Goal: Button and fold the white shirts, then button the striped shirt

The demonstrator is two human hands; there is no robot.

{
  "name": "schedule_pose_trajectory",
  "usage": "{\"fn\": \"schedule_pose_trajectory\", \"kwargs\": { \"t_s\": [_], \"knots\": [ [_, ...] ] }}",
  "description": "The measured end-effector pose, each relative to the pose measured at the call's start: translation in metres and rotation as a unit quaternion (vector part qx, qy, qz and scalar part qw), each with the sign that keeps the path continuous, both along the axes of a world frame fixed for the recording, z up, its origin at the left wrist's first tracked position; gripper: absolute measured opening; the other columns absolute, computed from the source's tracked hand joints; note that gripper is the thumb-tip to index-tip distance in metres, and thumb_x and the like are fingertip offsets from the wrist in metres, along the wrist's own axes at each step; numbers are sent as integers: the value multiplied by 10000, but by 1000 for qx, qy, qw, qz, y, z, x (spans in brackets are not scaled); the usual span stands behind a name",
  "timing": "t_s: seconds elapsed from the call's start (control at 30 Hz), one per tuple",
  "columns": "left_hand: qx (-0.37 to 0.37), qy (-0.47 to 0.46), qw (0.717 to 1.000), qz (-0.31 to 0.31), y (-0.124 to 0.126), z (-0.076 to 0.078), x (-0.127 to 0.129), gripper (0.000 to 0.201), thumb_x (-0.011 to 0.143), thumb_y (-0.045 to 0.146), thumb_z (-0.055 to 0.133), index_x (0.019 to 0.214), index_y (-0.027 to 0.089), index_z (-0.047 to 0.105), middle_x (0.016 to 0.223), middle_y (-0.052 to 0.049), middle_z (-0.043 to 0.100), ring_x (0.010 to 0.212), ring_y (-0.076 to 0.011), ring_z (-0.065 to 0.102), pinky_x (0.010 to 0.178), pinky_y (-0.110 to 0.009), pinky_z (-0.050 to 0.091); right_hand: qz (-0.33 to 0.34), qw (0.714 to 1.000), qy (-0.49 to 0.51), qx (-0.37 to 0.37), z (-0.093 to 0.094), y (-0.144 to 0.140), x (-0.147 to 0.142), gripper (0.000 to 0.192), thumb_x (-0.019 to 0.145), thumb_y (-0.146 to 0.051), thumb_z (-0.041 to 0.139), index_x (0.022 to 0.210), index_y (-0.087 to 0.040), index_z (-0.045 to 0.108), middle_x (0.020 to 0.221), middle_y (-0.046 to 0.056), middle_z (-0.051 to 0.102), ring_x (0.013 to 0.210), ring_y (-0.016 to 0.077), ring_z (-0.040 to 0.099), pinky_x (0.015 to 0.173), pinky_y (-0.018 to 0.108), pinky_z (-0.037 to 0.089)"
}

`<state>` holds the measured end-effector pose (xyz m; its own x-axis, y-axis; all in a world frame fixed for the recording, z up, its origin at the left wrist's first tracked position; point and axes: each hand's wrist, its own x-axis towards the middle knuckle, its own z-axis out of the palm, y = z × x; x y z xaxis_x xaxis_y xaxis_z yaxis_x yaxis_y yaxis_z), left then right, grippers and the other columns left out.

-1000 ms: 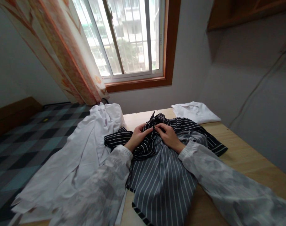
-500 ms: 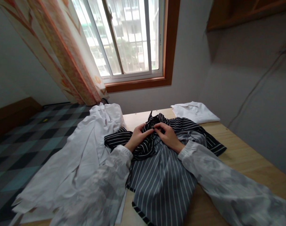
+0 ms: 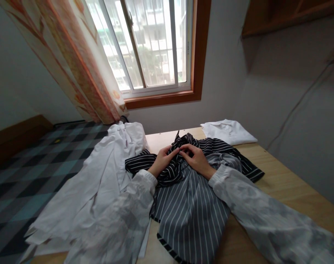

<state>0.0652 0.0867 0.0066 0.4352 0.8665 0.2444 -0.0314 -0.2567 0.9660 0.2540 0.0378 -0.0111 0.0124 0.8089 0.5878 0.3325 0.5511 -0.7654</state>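
Note:
A black shirt with white pinstripes (image 3: 193, 216) lies crumpled on the wooden table, its greyer inner side showing toward me. Near its bunched upper part, my left hand (image 3: 164, 158) pinches the cloth between thumb and fingers. My right hand (image 3: 194, 157) grips the same fabric just beside it, so the fingertips of both hands nearly meet. Whatever small detail sits between the fingertips is too small to make out. One striped sleeve spreads out to the left and another to the right.
White shirts (image 3: 101, 176) lie loosely piled at the left, over the table's edge and toward a checked bed (image 3: 59, 154). A folded white shirt (image 3: 228, 132) rests at the far right of the table (image 3: 287, 172). Behind stand a window (image 3: 156, 47) and a curtain (image 3: 92, 73).
The view has shifted slightly, so things at the left appear a little further right. Both hands keep their hold on the striped shirt, with barely any finger movement.

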Motion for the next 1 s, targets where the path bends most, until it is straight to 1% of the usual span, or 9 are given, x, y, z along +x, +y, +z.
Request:
{"fn": "schedule_pose_trajectory", "kwargs": {
  "t_s": [0.1,0.17,0.27,0.4,0.5,0.63,0.73,0.87,1.0],
  "knots": [
    [19,19,999,24,0,-1,0,534,826,665,862,876,142,769,786,-18,722,756,-164,602,705,-288,490,-19,1000,-14,-2,0,0,0,165,1007,-387,710,973,-234,761,915,45,784,760,217,668,703,342,524],
    [23,24,999,32,-1,-1,0,535,833,671,851,871,144,767,774,-14,717,747,-163,596,702,-289,487,-25,1000,-16,1,0,0,1,174,1019,-381,689,956,-235,760,907,44,785,758,219,671,707,343,521],
    [34,31,998,40,-5,0,0,503,828,635,867,905,146,781,816,-29,748,771,-175,619,712,-291,499,-32,999,-17,4,0,0,2,182,1027,-370,665,939,-238,755,898,41,781,761,221,675,720,344,520],
    [74,52,995,48,-9,0,-1,468,807,589,893,939,151,793,878,-51,778,808,-199,658,752,-307,525,-35,999,-22,-4,-1,0,3,188,1027,-368,646,938,-240,750,920,49,786,792,233,683,711,341,510],
    [104,62,991,64,-9,-1,0,440,844,579,859,937,154,792,884,-52,780,809,-201,665,773,-314,532,-30,999,-25,-8,1,0,3,204,1033,-372,625,932,-237,741,922,50,779,811,235,681,708,335,500],
    [133,69,985,81,-7,-4,0,391,882,540,832,959,158,793,906,-53,785,829,-205,670,789,-317,530,-24,999,-30,-7,2,0,3,212,1043,-370,604,923,-235,714,888,38,748,780,222,658,720,334,490],
    [131,84,985,79,-7,-5,0,409,898,567,807,920,159,797,857,-43,774,795,-200,650,751,-306,510,-25,999,-40,-8,2,0,3,208,1048,-367,592,922,-239,697,859,34,731,752,217,641,690,334,471],
    [132,99,982,88,-9,-3,0,435,899,595,787,890,160,802,831,-36,765,768,-191,629,732,-292,487,-30,998,-49,-7,1,0,3,200,1052,-365,587,935,-239,689,867,34,731,764,218,645,675,333,464],
    [166,128,972,104,-11,-1,0,435,913,568,759,740,169,742,694,-7,681,677,-160,541,663,-272,428,-32,998,-51,-6,0,0,2,193,1051,-369,591,934,-244,680,858,32,722,742,215,631,675,340,459]
  ]
}}
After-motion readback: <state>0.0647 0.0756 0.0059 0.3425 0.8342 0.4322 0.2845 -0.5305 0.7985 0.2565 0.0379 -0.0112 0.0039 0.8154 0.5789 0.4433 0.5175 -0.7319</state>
